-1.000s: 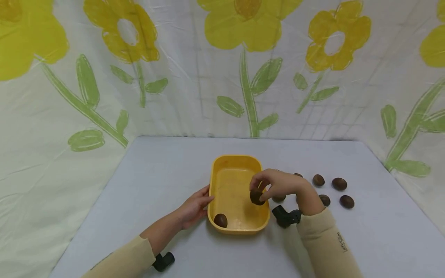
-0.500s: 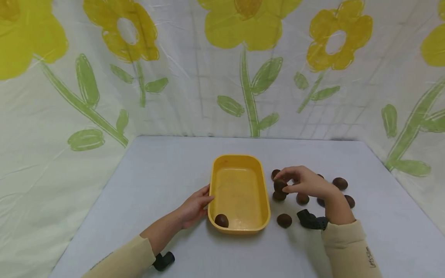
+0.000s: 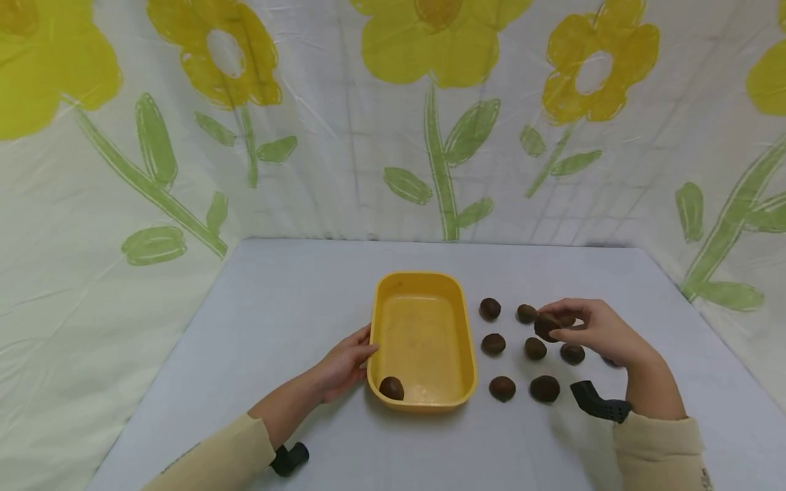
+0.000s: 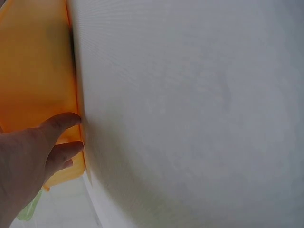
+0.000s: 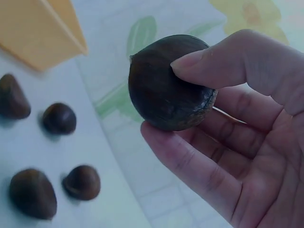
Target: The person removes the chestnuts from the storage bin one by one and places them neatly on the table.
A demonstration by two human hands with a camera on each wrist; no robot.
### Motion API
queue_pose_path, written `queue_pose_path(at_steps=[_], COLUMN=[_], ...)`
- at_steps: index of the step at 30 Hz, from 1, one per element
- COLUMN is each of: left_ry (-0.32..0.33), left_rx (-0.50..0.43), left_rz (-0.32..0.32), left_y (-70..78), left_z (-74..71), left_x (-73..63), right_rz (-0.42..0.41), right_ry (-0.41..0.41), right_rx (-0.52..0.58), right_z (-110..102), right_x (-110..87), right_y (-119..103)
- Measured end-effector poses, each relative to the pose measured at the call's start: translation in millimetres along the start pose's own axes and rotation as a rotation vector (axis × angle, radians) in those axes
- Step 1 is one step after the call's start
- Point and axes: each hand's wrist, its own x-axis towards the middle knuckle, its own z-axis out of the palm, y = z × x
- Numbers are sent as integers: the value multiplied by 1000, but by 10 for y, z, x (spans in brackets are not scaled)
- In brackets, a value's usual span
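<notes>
My right hand [image 3: 598, 331] pinches a dark brown chestnut [image 5: 168, 83] between thumb and fingers, over the back of the chestnut rows in the head view. In the right wrist view the thumb presses its face while a finger supports it below. The left hand [image 3: 344, 365] holds the left side of a yellow plastic tray [image 3: 424, 276], thumb at the rim and fingers along the outer wall. In the left wrist view the fingertips [image 4: 71, 148] lie low on that wall. A single chestnut [image 3: 391, 389] lies in the tray's near left corner.
Several chestnuts stand in loose rows right of the tray, including a front one [image 3: 545, 389] and a back one [image 3: 490, 309]; the right hand partly hides others. A white table [image 3: 295, 293] carries everything, with a flower-printed cloth [image 3: 331, 136] behind.
My right hand has moved right with its chestnut, from over the tray to over the rows, uncovering front chestnuts. The left hand, the tray and the chestnut inside stay put.
</notes>
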Motion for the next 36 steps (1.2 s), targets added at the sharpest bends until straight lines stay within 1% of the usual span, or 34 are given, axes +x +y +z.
queue_pose_path(at_steps=[1, 4, 6, 8, 11, 16, 20, 23, 24, 28, 31, 36], left_ry=[-2, -4, 1, 5, 2, -5, -4, -4, -4, -10, -12, -9], left_rx=[0, 2, 2, 2, -1, 0, -3, -5, -5, -4, -2, -7], left_rz=[2, 1, -3, -7, -8, -8, -12, -9, -7, -3, -3, -3], left_y=[0, -2, -3, -5, -12, -15, -8, -5, -3, -6, -7, 0], left_z=[0, -1, 0, 0, -1, -3, 0, 1, 1, -5, -9, -9], left_x=[0, 4, 5, 6, 5, 2, -1, 0, 0, 5, 6, 1], right_rz=[-13, -7, 12, 33, 68, 139, 197, 213, 217, 187, 198, 242], right_ry=[15, 66, 93, 103, 82, 26, -32, -59, -60, -48, -40, -2], right_rx=[-5, -31, -58, -87, -105, -93, -130, -179, -190, -240, -272, -348], right_z=[-10, -25, -28, -30, -34, -11, 0, 16, 27, 73, 114, 176], right_x=[-27, -115, -178, -240, -330, -465, -547, -582, -590, -613, -612, -568], right_y=[32, 115, 167, 214, 292, 417, 511, 574, 590, 638, 642, 604])
